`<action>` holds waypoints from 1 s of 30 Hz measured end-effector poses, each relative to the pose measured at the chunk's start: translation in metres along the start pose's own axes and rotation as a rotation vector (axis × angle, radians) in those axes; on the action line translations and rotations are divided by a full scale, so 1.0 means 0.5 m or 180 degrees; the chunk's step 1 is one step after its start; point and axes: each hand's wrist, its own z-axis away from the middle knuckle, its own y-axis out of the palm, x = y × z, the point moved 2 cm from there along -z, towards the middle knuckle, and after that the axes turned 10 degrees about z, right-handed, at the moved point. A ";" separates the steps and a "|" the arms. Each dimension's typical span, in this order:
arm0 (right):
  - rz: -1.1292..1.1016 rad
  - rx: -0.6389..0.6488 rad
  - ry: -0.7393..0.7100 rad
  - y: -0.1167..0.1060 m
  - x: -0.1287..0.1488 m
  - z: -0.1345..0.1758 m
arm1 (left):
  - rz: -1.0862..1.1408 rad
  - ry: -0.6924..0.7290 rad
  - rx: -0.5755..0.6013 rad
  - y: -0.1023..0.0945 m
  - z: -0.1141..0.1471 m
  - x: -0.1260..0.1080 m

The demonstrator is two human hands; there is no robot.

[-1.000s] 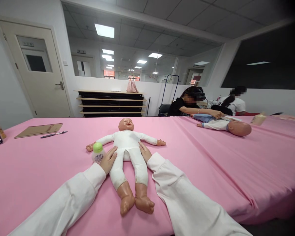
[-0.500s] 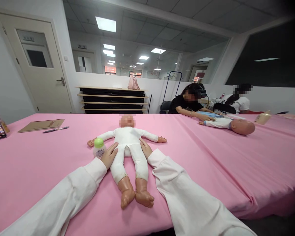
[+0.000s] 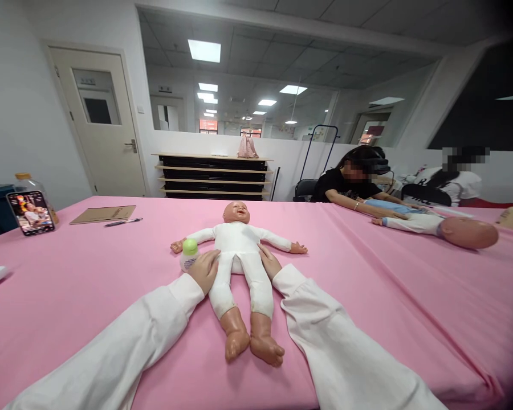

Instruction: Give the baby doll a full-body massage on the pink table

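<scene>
A baby doll (image 3: 238, 242) in a white cloth body lies on its back on the pink-covered table, its bare feet towards me and its arms spread. My left hand (image 3: 204, 271) lies against the doll's hip on the left, fingers stretched out. On the opposite side, my right hand (image 3: 269, 262) rests along the other hip with its fingers extended; part of them is hidden by the angle. Neither hand is closed around anything. Just behind my left wrist stands a small white bottle with a green cap (image 3: 190, 247), partly covered by that hand.
To the left are a phone (image 3: 31, 213) propped against a clear bottle (image 3: 24, 181), a brown notebook (image 3: 103, 214) and a pen (image 3: 123, 222). A co-worker (image 3: 346, 182) leans over another doll (image 3: 465, 230) at the right. Folds run through the pink cloth (image 3: 402, 285).
The camera has turned left, so everything appears further right and more of the phone and bottle shows. My hands stay at the doll's hips.
</scene>
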 end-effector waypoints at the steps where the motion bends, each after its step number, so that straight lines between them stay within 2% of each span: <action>1: -0.0077 0.0014 0.0021 -0.001 0.002 -0.001 | -0.0224 0.0427 -0.0286 -0.013 0.004 -0.015; 3: -0.0251 0.0037 0.0067 -0.002 0.007 -0.002 | -0.0632 0.1044 -0.0973 -0.038 0.013 -0.042; 4: -0.0304 0.0037 0.0079 -0.002 0.012 0.000 | -0.0798 0.1094 -0.1324 -0.048 0.017 -0.049; 6: -0.0574 0.0094 0.0125 0.003 0.025 0.008 | -0.1024 0.0696 -0.1880 -0.060 0.020 -0.048; 7: -0.0839 0.0204 0.0187 0.007 0.035 0.016 | -0.1075 0.0338 -0.2002 -0.061 0.020 -0.040; 9: -0.1529 0.0606 0.0346 0.017 0.059 0.035 | -0.1001 -0.0464 -0.1903 -0.056 0.018 -0.013; 11: -0.2147 0.1082 0.0505 0.024 0.087 0.055 | -0.0659 -0.1026 -0.1544 -0.045 0.016 0.017; 14: -0.2637 0.1612 0.0747 0.026 0.119 0.077 | -0.0174 -0.1203 -0.1171 -0.032 0.011 0.044; 18: -0.3134 0.2068 0.1200 0.033 0.132 0.094 | -0.0568 -0.0613 -0.1128 -0.033 0.006 0.025; 20: -0.3224 0.2125 0.1554 0.044 0.128 0.104 | -0.0988 0.0078 -0.1226 -0.038 0.006 -0.008; 22: -0.3263 0.2140 0.1852 0.057 0.126 0.116 | -0.1349 0.0963 -0.1328 -0.042 0.010 -0.049; 24: -0.3325 0.2229 0.1942 0.069 0.130 0.130 | -0.1575 0.1738 -0.1274 -0.042 0.016 -0.087; 25: -0.3368 0.2308 0.1918 0.073 0.134 0.136 | -0.1663 0.1984 -0.1190 -0.040 0.019 -0.102; 27: -0.3451 0.2457 0.1809 0.080 0.145 0.146 | -0.1800 0.2224 -0.0982 -0.037 0.024 -0.123; 30: -0.3506 0.2519 0.1707 0.085 0.156 0.154 | -0.1860 0.2280 -0.0851 -0.033 0.027 -0.132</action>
